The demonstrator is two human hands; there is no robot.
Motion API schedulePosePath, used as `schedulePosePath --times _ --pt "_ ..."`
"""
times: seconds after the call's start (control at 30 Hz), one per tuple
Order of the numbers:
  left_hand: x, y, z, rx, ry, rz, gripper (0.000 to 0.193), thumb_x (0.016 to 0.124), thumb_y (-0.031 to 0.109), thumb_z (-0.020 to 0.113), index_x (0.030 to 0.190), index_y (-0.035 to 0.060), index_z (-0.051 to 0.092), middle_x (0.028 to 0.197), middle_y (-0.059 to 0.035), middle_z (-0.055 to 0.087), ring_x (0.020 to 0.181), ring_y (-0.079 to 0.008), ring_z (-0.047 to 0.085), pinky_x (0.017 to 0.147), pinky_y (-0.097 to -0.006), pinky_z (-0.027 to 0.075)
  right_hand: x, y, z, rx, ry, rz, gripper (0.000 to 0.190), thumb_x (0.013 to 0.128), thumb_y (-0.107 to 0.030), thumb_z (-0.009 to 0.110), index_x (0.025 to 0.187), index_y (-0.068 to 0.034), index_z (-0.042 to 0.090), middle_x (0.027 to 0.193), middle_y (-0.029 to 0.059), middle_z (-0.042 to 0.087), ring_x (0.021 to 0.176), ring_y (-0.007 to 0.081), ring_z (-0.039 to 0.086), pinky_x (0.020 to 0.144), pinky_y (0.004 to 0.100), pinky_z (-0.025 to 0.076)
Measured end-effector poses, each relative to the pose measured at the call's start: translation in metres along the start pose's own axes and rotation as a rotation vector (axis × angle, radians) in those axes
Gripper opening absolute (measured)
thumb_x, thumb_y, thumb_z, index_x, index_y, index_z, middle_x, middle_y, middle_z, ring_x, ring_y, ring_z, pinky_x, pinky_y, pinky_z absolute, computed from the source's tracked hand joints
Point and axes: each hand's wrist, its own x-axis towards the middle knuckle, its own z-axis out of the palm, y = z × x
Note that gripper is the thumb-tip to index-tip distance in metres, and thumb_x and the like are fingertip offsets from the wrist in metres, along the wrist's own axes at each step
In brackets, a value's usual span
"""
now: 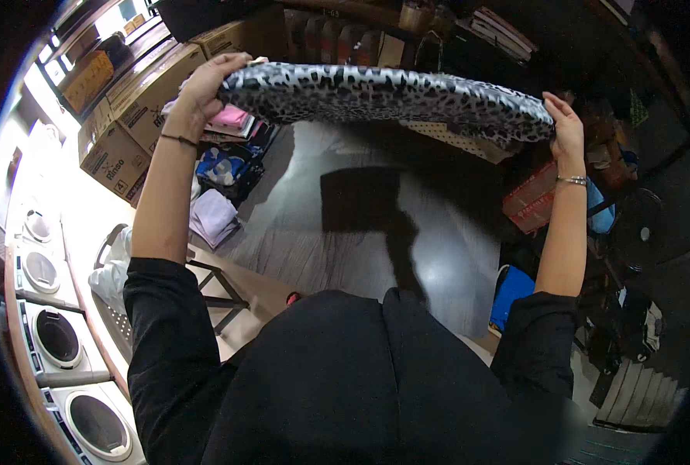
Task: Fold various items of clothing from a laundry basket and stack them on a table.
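A black-and-white leopard-print cloth (374, 93) is stretched between my raised hands, above the far side of a grey wood-grain tabletop (286, 203). My left hand (211, 84) pinches its left end. At the opposite end, my right hand (563, 122) grips the cloth's corner. The fabric sags a little between them and hides part of what lies behind. Below my left forearm sit stacks of folded clothes: a lilac folded garment (214, 216), a blue camouflage garment (224, 164) and a pink one (231, 118). The dark shadow of my head and arm falls across the tabletop.
Cardboard boxes (118, 154) are piled at the back left. Front-loading washing machines (57, 337) line the left side, near a laundry basket (112, 319) with a pale cloth. To the right are a red patterned bag (531, 197), a blue item (512, 296) and a dark fan (641, 232).
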Motion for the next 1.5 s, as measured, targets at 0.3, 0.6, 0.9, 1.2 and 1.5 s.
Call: schedulePosePath --times 0.3,0.6,0.9,1.2,1.5 --pt "-0.1 -0.217 -0.02 0.264 0.055 -0.102 0.015 0.082 0.013 0.064 0.091 0.0016 0.065 0.083 0.0 0.063 0.075 -0.0079 0.053 0.069 -0.0222 0.041 -0.155 0.171 -0.028 -0.193 0.001 0.308 0.021 0.08 0.002 0.058 0.1 0.001 0.064 0.094 0.0032 0.064 0.082 0.0107 0.056 0.076 0.0236 0.044" --pt "-0.219 -0.307 -0.001 0.607 0.021 -0.525 0.021 0.072 0.008 0.067 0.093 0.0034 0.065 0.084 -0.0047 0.063 0.077 -0.0142 0.057 0.075 -0.0296 0.045 -0.285 0.244 -0.01 -1.308 0.324 0.418 0.046 0.068 -0.035 0.074 0.1 -0.004 0.065 0.089 0.0125 0.064 0.08 0.0247 0.06 0.077 0.0352 0.047" --pt "-0.209 -0.251 0.034 1.424 -0.103 0.258 0.025 0.061 -0.001 0.058 0.082 0.0096 0.063 0.099 -0.0119 0.055 0.096 -0.0305 0.05 0.096 -0.0487 0.031 -0.279 0.185 0.062 -0.92 0.24 0.271 0.031 0.068 -0.003 0.061 0.098 -0.002 0.052 0.084 0.021 0.062 0.083 0.0369 0.061 0.073 0.0404 0.047" --pt "-0.112 -0.137 0.145 0.743 -0.648 0.616 0.025 0.057 -0.01 0.054 0.08 -0.0024 0.057 0.104 -0.0149 0.059 0.098 -0.0327 0.057 0.082 -0.0355 0.046 -0.247 0.086 0.184 -0.567 -0.48 -0.772 0.019 0.07 0.005 0.056 0.087 -0.001 0.052 0.094 0.0187 0.055 0.083 0.0336 0.058 0.072 0.0384 0.048" --pt "-0.089 -0.097 0.06 0.279 -0.277 0.28 0.022 0.065 -0.011 0.051 0.081 -0.0015 0.063 0.08 -0.0019 0.062 0.077 -0.0095 0.056 0.073 -0.0217 0.044 -0.237 0.058 0.128 -0.561 -0.63 -0.648 0.039 0.065 -0.043 0.074 0.079 -0.006 0.071 0.099 0.0152 0.06 0.082 0.028 0.06 0.073 0.0356 0.048"
